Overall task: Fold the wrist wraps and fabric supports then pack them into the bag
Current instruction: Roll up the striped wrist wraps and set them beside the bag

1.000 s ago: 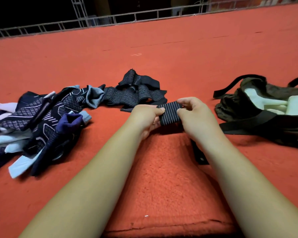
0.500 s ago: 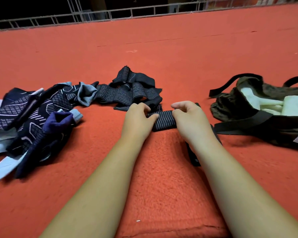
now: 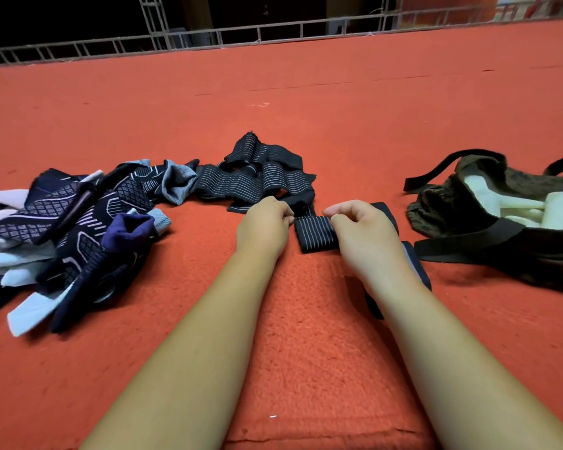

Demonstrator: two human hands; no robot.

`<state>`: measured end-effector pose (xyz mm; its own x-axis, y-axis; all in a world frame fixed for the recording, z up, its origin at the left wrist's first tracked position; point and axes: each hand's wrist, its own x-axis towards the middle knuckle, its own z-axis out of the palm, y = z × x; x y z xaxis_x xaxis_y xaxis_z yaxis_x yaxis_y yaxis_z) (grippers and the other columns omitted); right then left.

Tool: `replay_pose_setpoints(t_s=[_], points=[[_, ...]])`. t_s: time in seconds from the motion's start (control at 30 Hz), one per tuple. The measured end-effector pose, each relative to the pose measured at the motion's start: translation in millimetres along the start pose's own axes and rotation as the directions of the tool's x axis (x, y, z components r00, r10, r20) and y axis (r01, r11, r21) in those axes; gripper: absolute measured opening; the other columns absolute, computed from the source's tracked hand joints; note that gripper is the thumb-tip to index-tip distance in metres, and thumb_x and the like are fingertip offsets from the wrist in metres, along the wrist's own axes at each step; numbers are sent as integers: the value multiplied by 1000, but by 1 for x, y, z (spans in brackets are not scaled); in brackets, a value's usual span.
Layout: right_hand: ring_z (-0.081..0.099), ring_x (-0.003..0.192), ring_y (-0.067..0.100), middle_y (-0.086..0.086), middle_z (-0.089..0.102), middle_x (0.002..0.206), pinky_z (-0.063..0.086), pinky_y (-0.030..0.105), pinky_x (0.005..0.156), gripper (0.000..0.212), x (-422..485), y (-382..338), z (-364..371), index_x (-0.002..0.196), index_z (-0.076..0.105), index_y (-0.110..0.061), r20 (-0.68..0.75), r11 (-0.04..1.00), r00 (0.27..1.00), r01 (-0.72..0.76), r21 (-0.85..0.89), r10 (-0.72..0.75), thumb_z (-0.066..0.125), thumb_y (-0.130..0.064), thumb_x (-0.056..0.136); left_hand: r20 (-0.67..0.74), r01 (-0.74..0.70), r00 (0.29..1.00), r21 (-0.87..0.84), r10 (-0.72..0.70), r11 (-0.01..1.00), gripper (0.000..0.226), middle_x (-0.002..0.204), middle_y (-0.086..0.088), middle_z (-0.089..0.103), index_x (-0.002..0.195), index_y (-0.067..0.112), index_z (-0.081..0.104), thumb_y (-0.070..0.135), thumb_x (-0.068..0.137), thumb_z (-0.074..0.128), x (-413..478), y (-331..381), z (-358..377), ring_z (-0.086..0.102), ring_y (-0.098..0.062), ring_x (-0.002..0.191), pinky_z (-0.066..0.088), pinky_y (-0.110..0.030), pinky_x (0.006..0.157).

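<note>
Fingers of left hand (image 3: 264, 228): curled inward, pinching the left end of the wrist wrap (image 3: 316, 234). The back of the hand faces the camera, so the tips are mostly hidden.
Fingers of right hand (image 3: 366, 240): curled, thumb and forefinger pinching the right end of the same wrist wrap at its upper edge.
Wrist wrap: black with thin pale stripes, folded into a short thick block. It lies on the red carpet (image 3: 306, 102) at frame centre, between the two hands.
Loose strap (image 3: 418, 266): dark, runs from behind the right hand down along the right wrist. The arm hides part of it, and the hand hides any join to the block.
Pile of wraps (image 3: 264, 180): same striped black cloth, tangled, just above the left hand. Cannot tell whether its near edge touches the hand.
Pile of fabric supports (image 3: 78, 222): navy with pale geometric lines and light grey-blue cuffs, heaped at the left of the frame. Its right end meets the pile of wraps.
Bag (image 3: 442, 212): dark olive-brown with black straps, lying open at the right edge of the frame, near the right hand but apart from it.
Pale cloth (image 3: 507, 203): visible in the bag's mouth; kind cannot be told.
Carpet: a raised ridge runs under the forearms at lower centre.
Railing (image 3: 273, 30): metal, across the top of the frame, with darkness behind it.
</note>
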<state>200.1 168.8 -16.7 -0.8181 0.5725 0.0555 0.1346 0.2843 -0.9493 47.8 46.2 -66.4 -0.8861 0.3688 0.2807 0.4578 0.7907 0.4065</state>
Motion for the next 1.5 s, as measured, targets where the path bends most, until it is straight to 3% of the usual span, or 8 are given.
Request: replay_pose_setpoints(t_s=[0.17, 0.4, 0.6, 0.7, 0.9, 1.03, 1.23, 1.5], points=[[57, 65, 5, -7, 74, 93, 45, 24, 55, 22, -4, -2, 0, 100, 76, -31, 5, 1000, 1000, 0, 6, 0, 57, -19, 100, -31, 289, 952, -222, -303, 931, 20, 117, -12, 75, 109, 19, 68, 23, 109, 49, 9, 0, -11, 73, -32, 106, 53, -40, 86], [73, 93, 23, -3, 78, 96, 52, 30, 71, 20, -9, -6, 4, 98, 76, -33, 20, 998, 1000, 16, 57, -17, 61, -21, 99, 158, 329, 907, -844, -390, 424, 18, 107, -16, 73, 109, 14, 51, 19, 113, 34, -8, -8, -60, 80, -37, 76, 66, -44, 62], [62, 109, -14, -26, 64, 136, 48, 11, 99, 45, -26, -15, 12, 140, 60, -41, 160, 973, 960, 222, 65, -230, 68, -23, 100, -24, 100, 983, -757, -181, 645, 20, 59, -1, 51, 82, 15, 63, 16, 100, 53, -62, -17, -131, 50, -18, 62, 47, -39, 72], [48, 139, -10, -24, 44, 161, 37, 16, 114, 79, -37, -17, 23, 161, 34, -47, 277, 921, 884, 389, 13, -377, 74, -25, 97, 48, 92, 994, -845, -96, 526, 17, 57, 1, 41, 85, 12, 65, 9, 99, 55, -92, -13, -158, 38, -15, 55, 46, -36, 71], [72, 102, 6, -11, 79, 104, 52, 27, 95, 7, -74, -24, 44, 107, 77, -19, 519, 901, 739, 393, 185, -429, 75, -18, 101, 144, 188, 969, -956, -198, 225, 24, 56, 3, 34, 84, 17, 57, 17, 108, 54, -125, -10, -183, 48, -10, 47, 51, -26, 46], [55, 74, 6, -12, 61, 79, 43, 30, 72, 29, -80, -25, 50, 86, 61, -19, 373, 914, 835, 382, 136, -405, 80, -38, 94, 187, 219, 949, -970, -255, 103, 14, 54, 6, 35, 95, 12, 59, 19, 108, 57, -128, -22, -183, 49, -7, 49, 57, -29, 51], [60, 124, -3, -17, 68, 130, 42, 16, 104, 44, -67, -24, 40, 132, 65, -30, 419, 865, 783, 501, 15, -460, 84, -34, 92, 245, 269, 963, -915, -116, 302, 18, 61, 2, 46, 114, 12, 72, 23, 108, 60, -129, -33, -175, 51, -8, 53, 58, -25, 53], [77, 91, 27, 13, 81, 106, 60, 36, 81, 21, -65, -20, 46, 112, 79, -9, 580, 939, 808, -113, 324, -103, 65, -24, 105, 74, 182, 963, -887, -259, 424, 10, 80, 3, 69, 99, 12, 75, 18, 104, 69, -115, -43, -151, 70, -11, 70, 61, -26, 62]])
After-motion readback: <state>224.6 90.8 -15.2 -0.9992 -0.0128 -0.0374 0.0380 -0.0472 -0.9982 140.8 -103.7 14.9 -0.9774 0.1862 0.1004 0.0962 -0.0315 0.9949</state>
